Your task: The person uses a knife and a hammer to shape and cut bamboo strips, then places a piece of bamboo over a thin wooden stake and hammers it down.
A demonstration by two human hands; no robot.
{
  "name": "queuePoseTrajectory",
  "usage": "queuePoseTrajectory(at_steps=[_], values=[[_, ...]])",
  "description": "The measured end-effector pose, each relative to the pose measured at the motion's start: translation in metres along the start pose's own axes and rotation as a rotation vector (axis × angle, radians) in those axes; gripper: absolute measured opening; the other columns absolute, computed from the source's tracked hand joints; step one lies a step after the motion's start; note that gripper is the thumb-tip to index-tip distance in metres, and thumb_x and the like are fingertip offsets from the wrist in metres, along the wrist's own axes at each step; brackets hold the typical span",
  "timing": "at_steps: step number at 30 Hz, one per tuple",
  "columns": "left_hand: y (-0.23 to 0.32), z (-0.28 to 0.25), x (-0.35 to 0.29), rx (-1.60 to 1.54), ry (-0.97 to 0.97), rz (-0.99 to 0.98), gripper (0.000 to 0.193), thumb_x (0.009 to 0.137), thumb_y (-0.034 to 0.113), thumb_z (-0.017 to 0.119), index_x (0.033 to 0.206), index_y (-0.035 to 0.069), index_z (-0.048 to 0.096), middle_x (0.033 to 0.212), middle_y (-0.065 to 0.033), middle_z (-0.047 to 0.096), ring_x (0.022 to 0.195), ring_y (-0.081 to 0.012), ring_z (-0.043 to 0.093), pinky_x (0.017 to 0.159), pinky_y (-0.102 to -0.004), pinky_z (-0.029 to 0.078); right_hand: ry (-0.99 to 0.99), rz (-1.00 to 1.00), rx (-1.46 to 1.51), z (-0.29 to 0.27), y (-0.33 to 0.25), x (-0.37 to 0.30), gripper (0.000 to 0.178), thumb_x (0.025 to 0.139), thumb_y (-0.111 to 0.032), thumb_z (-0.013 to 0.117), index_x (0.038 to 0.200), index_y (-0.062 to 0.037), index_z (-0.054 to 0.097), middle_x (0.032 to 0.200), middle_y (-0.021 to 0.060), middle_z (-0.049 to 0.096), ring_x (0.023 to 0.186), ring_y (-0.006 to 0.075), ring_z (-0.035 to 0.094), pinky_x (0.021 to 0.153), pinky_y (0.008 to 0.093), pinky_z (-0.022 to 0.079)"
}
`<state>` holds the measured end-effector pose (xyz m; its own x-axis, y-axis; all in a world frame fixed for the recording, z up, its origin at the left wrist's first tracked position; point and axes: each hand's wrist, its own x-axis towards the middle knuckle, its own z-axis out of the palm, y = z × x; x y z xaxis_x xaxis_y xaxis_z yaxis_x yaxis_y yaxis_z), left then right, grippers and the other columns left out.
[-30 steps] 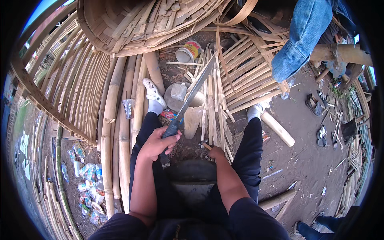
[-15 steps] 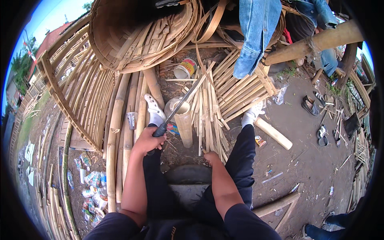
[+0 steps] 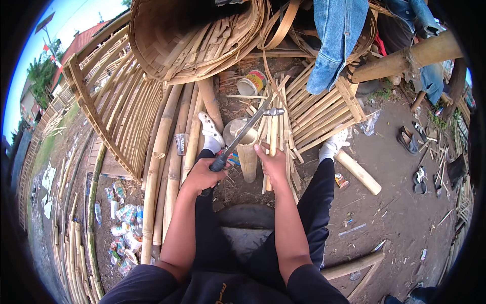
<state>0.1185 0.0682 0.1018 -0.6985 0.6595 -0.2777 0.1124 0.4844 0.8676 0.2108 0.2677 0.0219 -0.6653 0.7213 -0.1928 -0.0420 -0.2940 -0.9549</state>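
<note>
Left of the hollow, pale tan bamboo tube [image 3: 248, 164]: left hand [image 3: 202, 175], fingers wrapped fully round the dark grip of a long, straight, grey metal blade [image 3: 246, 129]. Blade slanting across the tube's mouth in this view, tip beyond and to the right of it.

Just right of the tube: right hand [image 3: 275, 167], fingers closed on a pale wooden-handled hammer [image 3: 273, 126] with grey metal head, pointed away from the body, near the blade's far end. Contact between hammer and blade: cannot tell.

Right of the tube, partly behind the right hand: loose spread of narrow, pale bamboo strips [image 3: 285, 139]. Farther right: slatted tan bamboo panel [image 3: 324, 114]. Beyond the tube: white plastic tub [image 3: 251, 82] with yellow-and-red label.

Step in hand, by judgement: readying of both tools, with no strip in either hand. Next move, by judgement: calls for a steady blade, edge clear of the right hand, and room around the hammer head before any swing.
</note>
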Motion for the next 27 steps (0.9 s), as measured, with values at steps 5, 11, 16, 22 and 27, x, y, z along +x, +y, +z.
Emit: queuePoseTrajectory(at_steps=[5,11,16,22,27], values=[[0.007,0.004,-0.007,-0.001,0.042,-0.014,0.022,0.079,0.01,0.071,0.1,0.004,0.069,0.06,0.0019,0.055,0.046,-0.0063,0.046,0.045,-0.025,0.035,0.126,-0.086,0.165,0.021,0.013,0.013,0.04,0.082,-0.029,0.08,0.111,-0.0048,0.065,0.051,-0.01,0.038,0.037,0.0019,0.028,0.035,0.0222,0.021],[0.007,0.0,-0.015,0.015,0.049,-0.03,0.018,0.078,0.011,0.072,0.093,0.003,0.07,0.06,0.0016,0.056,0.044,-0.0059,0.045,0.043,-0.0254,0.034,0.077,0.052,0.363,0.032,-0.006,0.006,0.035,0.081,-0.026,0.081,0.104,-0.0048,0.065,0.055,-0.0091,0.041,0.038,0.0015,0.029,0.035,0.0219,0.019],[0.013,0.008,-0.015,0.02,0.099,-0.043,0.017,0.077,0.009,0.073,0.092,0.002,0.07,0.058,0.0021,0.055,0.044,-0.006,0.045,0.042,-0.0256,0.033,0.061,0.089,0.402,0.032,-0.01,0.007,0.035,0.082,-0.025,0.08,0.104,-0.0044,0.063,0.055,-0.0092,0.038,0.039,0.0015,0.028,0.036,0.0215,0.02],[0.005,0.005,-0.012,-0.017,0.113,-0.034,0.02,0.078,0.007,0.073,0.097,0.003,0.069,0.062,0.0025,0.056,0.044,-0.0058,0.044,0.042,-0.0237,0.033,0.037,0.103,0.398,0.032,-0.012,0.008,0.034,0.082,-0.026,0.08,0.101,-0.0047,0.061,0.055,-0.0091,0.037,0.039,0.0015,0.028,0.036,0.0214,0.02],[0.009,0.005,-0.014,-0.057,0.096,-0.054,0.021,0.077,0.006,0.073,0.098,0.003,0.069,0.062,0.0025,0.056,0.044,-0.0057,0.043,0.042,-0.0229,0.032,0.019,0.094,0.402,0.03,-0.011,0.009,0.035,0.082,-0.027,0.08,0.099,-0.0045,0.06,0.056,-0.009,0.037,0.039,0.0019,0.028,0.036,0.0218,0.021]])
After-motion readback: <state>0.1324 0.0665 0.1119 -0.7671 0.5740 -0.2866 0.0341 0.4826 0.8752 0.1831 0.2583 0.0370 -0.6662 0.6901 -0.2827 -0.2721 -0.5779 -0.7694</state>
